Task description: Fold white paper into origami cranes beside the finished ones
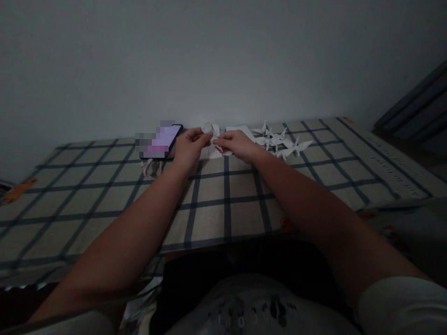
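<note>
We find the left hand (190, 146) and the right hand (240, 143) each pinching, at the fingertips, one small piece of white paper (209, 127) at the far side of the cloth-covered bench (209, 223), between the phone (163, 138) and the folded paper birds (278, 138). We judge fine shaping of this piece to be in hand, though its creases are too dim to read. The next move, in our opinion, calls for light pressure and a steady two-sided hold.

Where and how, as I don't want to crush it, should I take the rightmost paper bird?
Pinch the rightmost paper bird lightly by its pointed right tip, probably best from the right: that tip sticks outward, while the other paper birds crowd its left.
</note>
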`<move>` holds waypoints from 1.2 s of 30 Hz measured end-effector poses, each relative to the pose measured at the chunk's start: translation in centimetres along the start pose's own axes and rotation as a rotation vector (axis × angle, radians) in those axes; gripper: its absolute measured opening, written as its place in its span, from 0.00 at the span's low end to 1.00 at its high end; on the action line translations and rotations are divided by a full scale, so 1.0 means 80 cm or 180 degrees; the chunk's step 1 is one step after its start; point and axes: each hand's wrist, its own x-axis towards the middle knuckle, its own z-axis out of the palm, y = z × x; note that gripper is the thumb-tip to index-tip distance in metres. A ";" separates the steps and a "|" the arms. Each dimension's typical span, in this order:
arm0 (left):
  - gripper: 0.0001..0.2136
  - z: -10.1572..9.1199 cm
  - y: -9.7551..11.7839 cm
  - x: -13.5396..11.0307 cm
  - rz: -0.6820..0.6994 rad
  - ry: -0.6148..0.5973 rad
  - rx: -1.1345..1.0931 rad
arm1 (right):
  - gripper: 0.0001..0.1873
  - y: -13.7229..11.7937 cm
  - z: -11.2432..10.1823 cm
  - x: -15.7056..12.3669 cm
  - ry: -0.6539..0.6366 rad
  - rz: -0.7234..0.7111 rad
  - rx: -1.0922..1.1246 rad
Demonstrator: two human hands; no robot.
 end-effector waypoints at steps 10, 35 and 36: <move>0.19 -0.005 -0.011 0.001 -0.0171 -0.0219 0.0245 | 0.13 0.008 -0.003 0.006 0.0035 0.0088 0.0187; 0.21 -0.006 -0.012 0.000 -0.0042 -0.0192 0.0454 | 0.11 0.006 -0.003 0.005 0.0123 0.0038 -0.0272; 0.21 -0.007 -0.012 0.000 -0.0006 -0.0176 0.0478 | 0.11 0.005 -0.002 0.004 0.0110 0.0095 -0.0216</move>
